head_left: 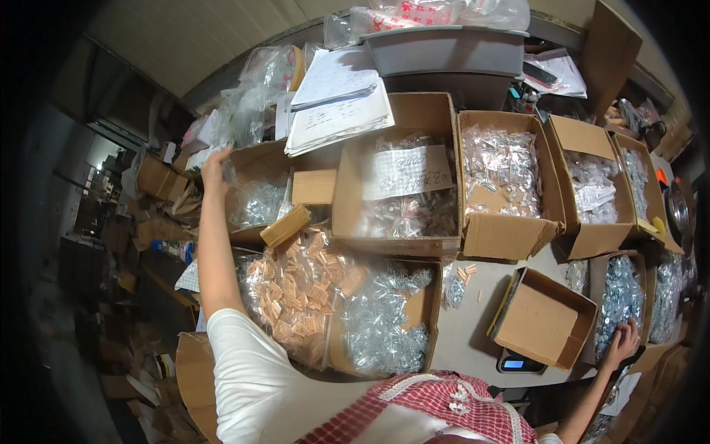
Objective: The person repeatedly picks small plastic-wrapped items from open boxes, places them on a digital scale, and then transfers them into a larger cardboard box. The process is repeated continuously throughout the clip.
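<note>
My left arm stretches to the back left, where my left hand (pixel 216 164) is closed beside clear plastic bags (pixel 255 111) and some papers. What its fingers pinch, if anything, I cannot make out. At the far right, my right hand (pixel 626 342) rests with fingers apart on the front of a narrow box of small grey metal parts (pixel 620 292). Left of that hand, a shallow, bare cardboard box (pixel 543 318) sits tilted on a small digital scale (pixel 510 362) with a lit screen.
In front of me lie bags of copper-coloured pieces (pixel 292 296) and silvery parts (pixel 384 325). Behind them, cardboard boxes (pixel 510 229) of small bagged parts stand in a row. Handwritten sheets (pixel 340 118) lie near a grey plastic bin (pixel 444 52). Loose copper-coloured pieces (pixel 466 274) are on the table.
</note>
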Motion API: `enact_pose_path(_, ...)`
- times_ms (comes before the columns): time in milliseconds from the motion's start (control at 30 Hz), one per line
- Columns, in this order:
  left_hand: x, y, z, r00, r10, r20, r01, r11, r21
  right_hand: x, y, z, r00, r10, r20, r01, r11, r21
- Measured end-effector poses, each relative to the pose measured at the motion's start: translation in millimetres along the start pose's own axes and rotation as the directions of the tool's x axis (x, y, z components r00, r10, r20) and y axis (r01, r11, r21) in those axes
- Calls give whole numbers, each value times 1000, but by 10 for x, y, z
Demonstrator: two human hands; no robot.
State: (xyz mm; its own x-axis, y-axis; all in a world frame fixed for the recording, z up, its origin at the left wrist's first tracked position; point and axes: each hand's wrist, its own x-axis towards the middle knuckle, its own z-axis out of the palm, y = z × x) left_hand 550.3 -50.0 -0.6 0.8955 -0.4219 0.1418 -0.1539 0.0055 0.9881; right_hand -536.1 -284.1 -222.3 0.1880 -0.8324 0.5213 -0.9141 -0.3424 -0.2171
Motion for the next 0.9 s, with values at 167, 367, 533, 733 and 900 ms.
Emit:
enact_pose_path(167, -364, 659, 922, 988, 155, -4, -147, 925, -351, -5, -138, 7, 998, 57, -5, -57, 996, 69)
enact_pose_path(367, -1375, 914, 2145, 759, 209, 617, -410, 889, 203, 14, -217, -46, 995, 98, 2, -97, 984, 151)
enact_pose_path(533, -2072, 156, 3175, 129, -527, 840, -680, 569, 461, 20, -262, -59, 985, 169, 32, -172, 952, 253)
enact_pose_path(733, -2219, -688, 3203, 6, -663, 748, -917, 294, 268, -3, -267, -64, 997, 67, -37, -57, 976, 210)
enact_pose_path(900, -2050, -401, 3032, 32, -532, 846, -843, 440, 309, -14, -343, -64, 988, 153, -32, -140, 958, 252)
